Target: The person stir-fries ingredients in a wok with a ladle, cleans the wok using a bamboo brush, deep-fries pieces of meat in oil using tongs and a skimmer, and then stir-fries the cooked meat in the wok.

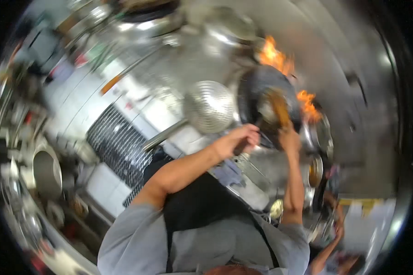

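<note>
A dark wok (250, 94) sits tilted over a burner. At its near rim, my left hand (242, 140) is closed around what looks like the wok's short dark handle. My right hand (289, 139) grips a brown brush (276, 104), which looks like a bamboo wok brush; its spread end reaches inside the wok. Motion blur hides the brush tips and the wok's contents. Orange flames (274, 57) rise behind the wok, and more flames (309, 105) burn at its right side.
Left of the wok lies a large perforated skimmer (209, 106), its handle pointing toward me. A grey-blue cloth (228, 173) rests on the near counter. Metal pots (323, 134) stand at right. Another person's arm (336, 227) shows lower right. A dark ribbed mat (119, 137) covers part of the floor.
</note>
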`<action>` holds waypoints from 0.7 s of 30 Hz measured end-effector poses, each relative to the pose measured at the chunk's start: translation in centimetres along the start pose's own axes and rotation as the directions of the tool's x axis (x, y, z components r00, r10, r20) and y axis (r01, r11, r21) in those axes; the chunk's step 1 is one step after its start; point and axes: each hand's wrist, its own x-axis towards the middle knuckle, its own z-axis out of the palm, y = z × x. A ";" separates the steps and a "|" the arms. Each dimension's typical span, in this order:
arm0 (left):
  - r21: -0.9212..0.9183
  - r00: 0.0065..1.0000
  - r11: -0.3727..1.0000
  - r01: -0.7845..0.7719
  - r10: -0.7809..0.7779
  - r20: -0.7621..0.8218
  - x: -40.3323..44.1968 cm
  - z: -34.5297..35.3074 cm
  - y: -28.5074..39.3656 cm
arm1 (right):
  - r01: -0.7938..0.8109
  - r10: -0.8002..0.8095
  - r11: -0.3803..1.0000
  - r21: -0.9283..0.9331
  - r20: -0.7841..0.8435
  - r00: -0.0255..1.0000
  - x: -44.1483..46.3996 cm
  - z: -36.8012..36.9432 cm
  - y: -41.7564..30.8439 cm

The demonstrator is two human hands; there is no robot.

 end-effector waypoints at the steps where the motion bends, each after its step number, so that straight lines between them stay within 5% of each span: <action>1: -0.034 0.996 0.997 0.072 -0.074 -0.050 -0.5 1.0 -0.3 | 0.082 -0.089 0.992 0.096 0.073 0.993 0.5 0.9 1.9; 2: -0.075 0.986 0.990 0.121 -0.128 -0.102 -1.2 2.3 0.0 | -0.269 0.103 0.920 0.284 0.488 0.867 1.3 -0.8 1.6; 3: -0.002 0.979 0.989 0.147 -0.146 -0.140 -1.1 2.4 0.4 | -0.376 0.199 0.903 0.207 0.575 0.794 1.3 -3.2 0.5; 4: 0.068 0.974 0.984 0.163 -0.150 -0.172 -1.2 2.6 1.0 | -0.034 0.061 0.994 -0.106 0.268 0.961 1.9 -1.9 2.0; 6: 0.263 0.950 0.951 0.161 -0.077 -0.302 -1.9 3.4 2.0 | -0.231 0.259 0.954 -0.193 0.140 0.956 1.5 -4.1 2.0; 7: 0.566 0.941 0.800 0.200 0.005 -0.339 -2.7 3.6 2.6 | -0.248 0.273 0.950 -0.188 0.126 0.954 1.0 -5.2 1.4; 8: 0.800 0.935 0.551 0.236 0.095 -0.342 -3.5 3.8 3.1 | -0.334 0.337 0.933 -0.134 -0.001 0.942 0.5 -5.9 1.1; 9: 0.952 0.929 0.134 0.276 0.217 -0.300 -4.2 4.2 3.5 | -0.412 0.402 0.908 -0.072 -0.125 0.907 0.0 -6.4 1.4; 11: 0.727 0.942 -0.656 0.204 0.334 0.037 -6.0 3.2 5.0 | -0.331 0.337 0.942 0.060 -0.159 0.928 -0.3 -6.8 2.9; 12: 0.417 0.927 -0.900 0.126 0.257 0.275 -6.7 2.2 6.0 | -0.222 0.256 0.958 0.180 -0.197 0.946 -0.3 -6.8 4.0; 13: 0.250 0.942 -0.944 0.216 0.269 0.201 -7.7 3.9 5.7 | -0.049 0.118 0.938 0.343 -0.182 0.976 0.6 -5.0 6.5; 14: 0.067 0.947 -0.955 0.288 0.294 0.130 -8.7 5.7 5.3 | -0.309 0.247 0.795 0.522 0.187 0.951 0.0 -7.9 4.1; 16: 0.032 0.961 -0.964 0.263 0.265 0.085 -9.2 6.2 6.6 | -0.431 0.157 0.805 0.408 0.553 0.818 0.9 -7.2 4.8; 18: 0.002 0.968 -0.968 0.250 0.249 0.039 -9.3 6.3 6.5 | -0.381 0.161 0.857 0.348 0.523 0.837 0.5 -4.7 6.2; 20: 0.539 0.920 -0.746 0.391 0.321 -0.224 -9.1 6.4 6.0 | -0.253 0.155 0.949 0.189 0.420 0.894 0.1 -2.9 7.0; 21: 0.721 0.886 -0.516 0.463 0.290 -0.362 -9.1 6.3 5.6 | -0.359 0.236 0.897 0.258 0.408 0.882 -1.4 -4.0 5.7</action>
